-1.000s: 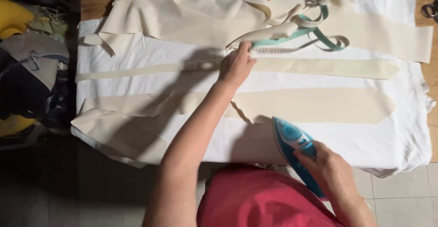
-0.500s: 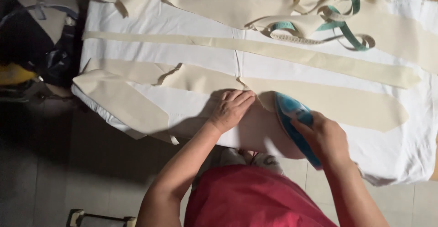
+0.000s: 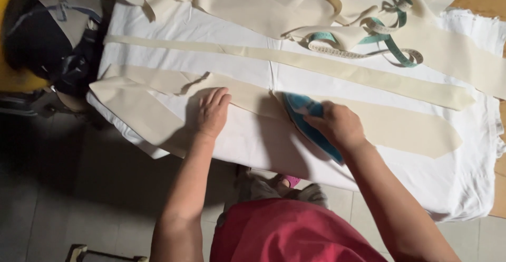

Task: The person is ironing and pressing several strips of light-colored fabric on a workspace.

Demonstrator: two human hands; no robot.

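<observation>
Here, keep your left hand flat, fingers spread, pinning the cream strip on the white cloth. With your right hand closed around the blue iron, press along the strip beside that hand, keeping fingertips clear.

A blue iron stands soleplate-down on a long cream fabric strip lying flat across white cloth

No packages, labels, signs or screens near either set of fingers. Dark bundle well left of the left fingertips might be a bag, but it's too dim to tell; no label shows.
</observation>
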